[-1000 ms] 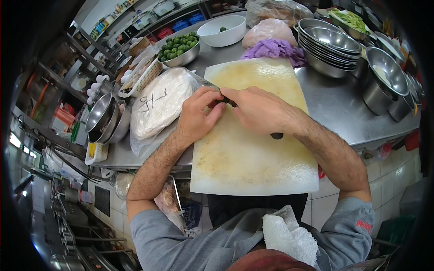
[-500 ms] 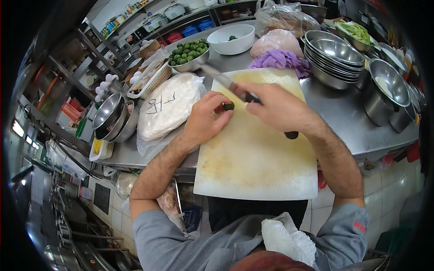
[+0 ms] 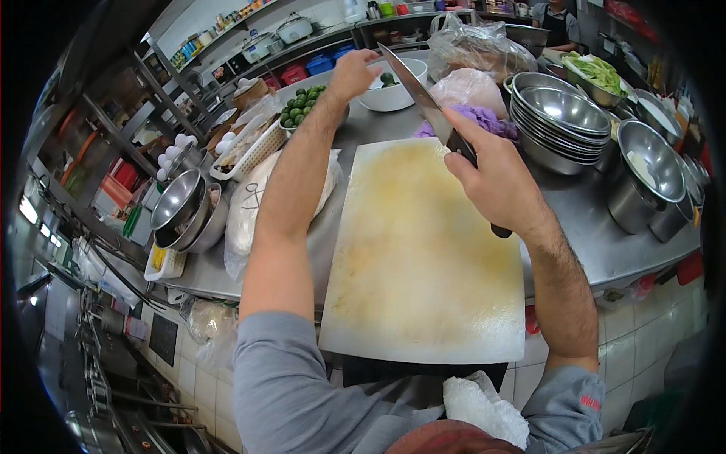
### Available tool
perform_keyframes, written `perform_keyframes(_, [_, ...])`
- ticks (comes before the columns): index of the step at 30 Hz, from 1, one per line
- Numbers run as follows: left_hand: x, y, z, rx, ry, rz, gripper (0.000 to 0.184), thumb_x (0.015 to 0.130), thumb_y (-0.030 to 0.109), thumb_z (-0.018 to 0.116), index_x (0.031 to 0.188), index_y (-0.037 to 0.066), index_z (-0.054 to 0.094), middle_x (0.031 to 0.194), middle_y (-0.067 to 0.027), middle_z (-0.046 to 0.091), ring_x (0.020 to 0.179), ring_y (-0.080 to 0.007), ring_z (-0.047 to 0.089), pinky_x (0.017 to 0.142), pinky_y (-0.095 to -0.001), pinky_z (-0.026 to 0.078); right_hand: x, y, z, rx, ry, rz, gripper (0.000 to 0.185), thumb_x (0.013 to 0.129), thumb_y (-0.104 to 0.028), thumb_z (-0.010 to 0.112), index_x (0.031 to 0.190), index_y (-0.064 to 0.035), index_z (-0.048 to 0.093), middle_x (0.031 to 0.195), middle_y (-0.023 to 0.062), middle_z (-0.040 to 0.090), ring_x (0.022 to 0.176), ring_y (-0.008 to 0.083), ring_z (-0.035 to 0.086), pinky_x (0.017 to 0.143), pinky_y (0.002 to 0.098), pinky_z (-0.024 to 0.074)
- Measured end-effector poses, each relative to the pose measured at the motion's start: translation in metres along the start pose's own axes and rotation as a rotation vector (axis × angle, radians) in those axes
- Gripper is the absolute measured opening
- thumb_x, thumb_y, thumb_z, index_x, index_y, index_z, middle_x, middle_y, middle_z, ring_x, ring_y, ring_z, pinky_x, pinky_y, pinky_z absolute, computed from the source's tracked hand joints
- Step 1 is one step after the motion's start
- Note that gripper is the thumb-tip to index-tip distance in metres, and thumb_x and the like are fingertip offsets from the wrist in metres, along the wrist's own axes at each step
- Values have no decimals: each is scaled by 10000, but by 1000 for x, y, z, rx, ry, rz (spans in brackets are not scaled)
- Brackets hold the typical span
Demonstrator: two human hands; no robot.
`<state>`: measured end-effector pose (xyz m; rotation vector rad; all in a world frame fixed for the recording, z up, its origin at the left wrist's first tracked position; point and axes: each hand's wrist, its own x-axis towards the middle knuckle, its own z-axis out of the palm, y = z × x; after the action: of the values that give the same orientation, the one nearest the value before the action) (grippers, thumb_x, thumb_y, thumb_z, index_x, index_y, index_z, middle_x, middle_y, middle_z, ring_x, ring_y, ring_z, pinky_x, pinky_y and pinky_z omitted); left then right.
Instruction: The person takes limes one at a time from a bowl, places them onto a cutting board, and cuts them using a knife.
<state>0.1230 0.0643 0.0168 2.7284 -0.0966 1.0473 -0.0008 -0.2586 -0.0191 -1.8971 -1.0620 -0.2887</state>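
Note:
In the head view my right hand (image 3: 491, 170) grips the black handle of a kitchen knife (image 3: 423, 94), its blade angled up and left above the far edge of the cutting board (image 3: 423, 265). My left hand (image 3: 354, 74) is stretched out to the rim of a white bowl (image 3: 393, 97). Its fingers look extended and apart, with nothing visible in them. Inside that bowl lie small green limes (image 3: 388, 79). Left of it a metal bowl heaped with limes (image 3: 299, 110) is partly covered by my left forearm.
A plastic-wrapped white bundle (image 3: 253, 197) lies left of the board. Beyond the board are a purple cloth (image 3: 480, 121) and bagged food (image 3: 484, 53). Stacked steel bowls (image 3: 556, 121) stand on the right, nested metal bowls (image 3: 193, 216) on the left. A person (image 3: 556, 26) is at the back.
My left hand has gone from holding a lime over the board to the white bowl, and the lime is out of its fingers. The knife has tilted more upright in my right hand.

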Motion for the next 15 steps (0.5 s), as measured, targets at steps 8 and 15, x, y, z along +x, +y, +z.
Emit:
perform_keyframes(8, [27,-73,-2,404,-211,-501,401,774,301,674,1159,187,694,1171,-102,677,1107,-305,631,972,-401,487,-1,-7,-4,-20,-71,49,512,883,-65,582,1368,35,450,1099,240,653,968,320,649,892,353,473])
perform_keyframes(15, [19,-77,7,447,-338,-614,430,832,281,609,1226,114,654,1323,-126,597,1251,-301,543,1069,-577,286,-5,1,5,-38,-18,-60,460,876,-71,559,1311,45,469,941,258,648,920,424,624,808,490,488])
